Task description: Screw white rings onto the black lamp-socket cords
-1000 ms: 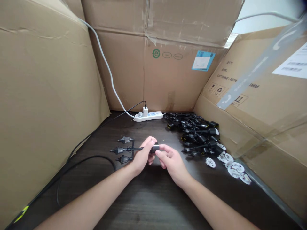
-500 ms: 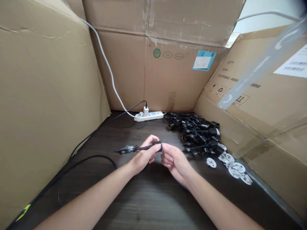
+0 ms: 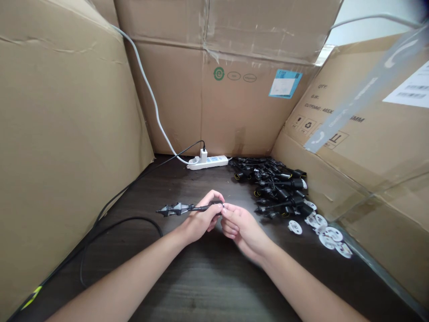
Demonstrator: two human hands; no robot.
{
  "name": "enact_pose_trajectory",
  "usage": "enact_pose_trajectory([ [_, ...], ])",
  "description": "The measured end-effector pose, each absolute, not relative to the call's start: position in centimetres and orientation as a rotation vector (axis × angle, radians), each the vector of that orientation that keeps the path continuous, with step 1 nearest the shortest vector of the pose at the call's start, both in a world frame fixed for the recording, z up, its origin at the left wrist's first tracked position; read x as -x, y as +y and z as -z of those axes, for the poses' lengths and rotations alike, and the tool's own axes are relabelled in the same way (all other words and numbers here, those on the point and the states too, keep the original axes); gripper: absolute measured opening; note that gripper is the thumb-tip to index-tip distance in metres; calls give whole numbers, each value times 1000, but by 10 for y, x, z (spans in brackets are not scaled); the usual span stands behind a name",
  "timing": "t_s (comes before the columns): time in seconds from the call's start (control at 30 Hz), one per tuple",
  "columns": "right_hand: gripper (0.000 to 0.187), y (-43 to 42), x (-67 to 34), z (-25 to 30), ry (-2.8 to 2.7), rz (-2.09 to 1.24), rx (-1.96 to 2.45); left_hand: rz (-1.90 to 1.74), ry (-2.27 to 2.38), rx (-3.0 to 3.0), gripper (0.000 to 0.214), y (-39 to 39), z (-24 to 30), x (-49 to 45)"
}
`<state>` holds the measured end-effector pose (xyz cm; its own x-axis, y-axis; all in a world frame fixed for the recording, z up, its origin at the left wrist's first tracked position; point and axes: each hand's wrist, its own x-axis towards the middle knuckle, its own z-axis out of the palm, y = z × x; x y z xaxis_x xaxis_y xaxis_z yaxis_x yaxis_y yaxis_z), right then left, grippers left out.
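Near the middle of the table, my left hand point(image 3: 204, 215) is closed around the base end of a black miniature lamp post point(image 3: 176, 209). Its lantern head with greyish clear panels points left, and the thin stem runs into my grip. Fingertips of my right hand point(image 3: 239, 223) are pinched together at the base's end, touching my left fingers. Whatever sits between those fingertips is too small and covered to name. Most of the base is hidden by both hands.
To the right lies a heap of similar black lamp posts point(image 3: 278, 188), some showing yellow wire. White round discs point(image 3: 330, 237) are scattered beside it. A white power strip point(image 3: 211, 162) with plugs stands behind. Black cable point(image 3: 130, 183) loops at left. Cardboard boxes point(image 3: 234, 107) wall three sides.
The lamp post has shifted slightly left and turned in my left hand, so its base shows less. My right hand has moved a little left with it.
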<state>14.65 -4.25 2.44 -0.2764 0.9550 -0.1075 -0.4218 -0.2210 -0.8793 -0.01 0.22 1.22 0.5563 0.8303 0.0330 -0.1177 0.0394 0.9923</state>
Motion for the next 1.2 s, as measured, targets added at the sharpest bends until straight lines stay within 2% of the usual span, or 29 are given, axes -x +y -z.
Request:
enact_pose_trajectory([
  [0.17, 28, -39, -152, -25, -850, -1723, 855, -857, 661, -1384, 25, 0, -18, 0],
  [0.4, 31, -32, -156, -16, -1051, -1549, 952, -865, 662, -1294, 18, 2, -13, -2],
  [0.7, 35, -34, -153, -14, -1277, -1328, 1076, -927, 713, -1072, 32, 6, -8, -6],
  [1.03, 20, -43, -150, -19, -1574, -1074, 994, -892, 662, -947, 31, 1, -12, -8],
  [1.2, 20, -40, -151, -17, -1521, -1195, 940, -902, 705, -954, 33, 3, -9, -8],
])
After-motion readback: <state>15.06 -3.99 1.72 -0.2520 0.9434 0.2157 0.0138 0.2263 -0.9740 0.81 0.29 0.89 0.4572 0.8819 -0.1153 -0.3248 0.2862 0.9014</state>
